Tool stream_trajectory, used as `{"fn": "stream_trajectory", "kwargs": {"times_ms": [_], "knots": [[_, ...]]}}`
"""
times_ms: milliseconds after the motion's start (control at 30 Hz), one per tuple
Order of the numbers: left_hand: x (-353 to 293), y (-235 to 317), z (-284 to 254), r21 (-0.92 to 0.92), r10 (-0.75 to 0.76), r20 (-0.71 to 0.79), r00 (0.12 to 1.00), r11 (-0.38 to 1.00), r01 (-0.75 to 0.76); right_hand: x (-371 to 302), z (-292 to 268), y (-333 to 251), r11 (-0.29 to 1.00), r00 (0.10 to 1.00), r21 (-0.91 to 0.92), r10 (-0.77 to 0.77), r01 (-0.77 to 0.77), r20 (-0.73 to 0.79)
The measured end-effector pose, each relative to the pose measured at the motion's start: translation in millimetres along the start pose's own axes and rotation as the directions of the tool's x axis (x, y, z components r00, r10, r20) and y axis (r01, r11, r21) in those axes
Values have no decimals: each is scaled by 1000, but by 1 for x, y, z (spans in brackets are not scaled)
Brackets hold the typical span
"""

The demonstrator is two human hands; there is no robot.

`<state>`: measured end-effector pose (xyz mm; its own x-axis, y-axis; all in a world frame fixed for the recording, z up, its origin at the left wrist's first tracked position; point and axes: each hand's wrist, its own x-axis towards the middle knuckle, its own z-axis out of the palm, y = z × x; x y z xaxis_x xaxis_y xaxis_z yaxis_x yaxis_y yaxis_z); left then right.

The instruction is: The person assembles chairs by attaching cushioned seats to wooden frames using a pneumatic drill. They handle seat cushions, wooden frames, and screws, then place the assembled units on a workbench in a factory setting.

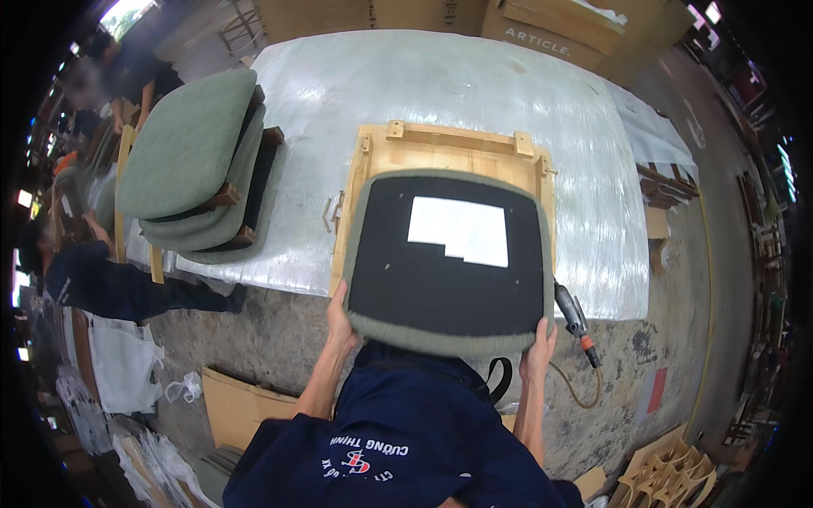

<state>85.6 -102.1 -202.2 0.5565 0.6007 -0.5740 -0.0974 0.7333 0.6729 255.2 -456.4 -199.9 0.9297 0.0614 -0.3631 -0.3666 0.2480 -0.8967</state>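
My left hand (340, 323) and my right hand (539, 347) grip a chair seat cushion (398, 292) by its two near corners. The cushion is underside up: a black backing with white paper labels (457, 230), edged in grey-green fabric. Its far part lies over a wooden frame jig (457, 140) with small blocks along its rim. My fingers are partly hidden beneath the cushion's edge. A power screwdriver (572, 313) with a hose is just right of my right hand, at the table's edge. Several screws or bolts (329, 212) lie left of the jig.
A stack of green upholstered seats (190, 157) stands at the left of the plastic-covered table (593, 186). Cardboard boxes (550, 38) are behind it. At the left are co-workers (127, 275). A cardboard piece (246, 406) and wooden parts (669, 474) are on the floor.
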Motion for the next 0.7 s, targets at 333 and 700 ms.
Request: {"fn": "stream_trajectory", "kwargs": {"times_ms": [333, 700], "knots": [[35, -9, 51, 973, 413, 186, 892, -203, -109, 47, 20, 21, 159, 976, -970, -151, 183, 159], [62, 2, 94, 538, -166, 780, 603, -316, -782, 43, 71, 2, -139, 833, -841, -128, 523, 539]]}}
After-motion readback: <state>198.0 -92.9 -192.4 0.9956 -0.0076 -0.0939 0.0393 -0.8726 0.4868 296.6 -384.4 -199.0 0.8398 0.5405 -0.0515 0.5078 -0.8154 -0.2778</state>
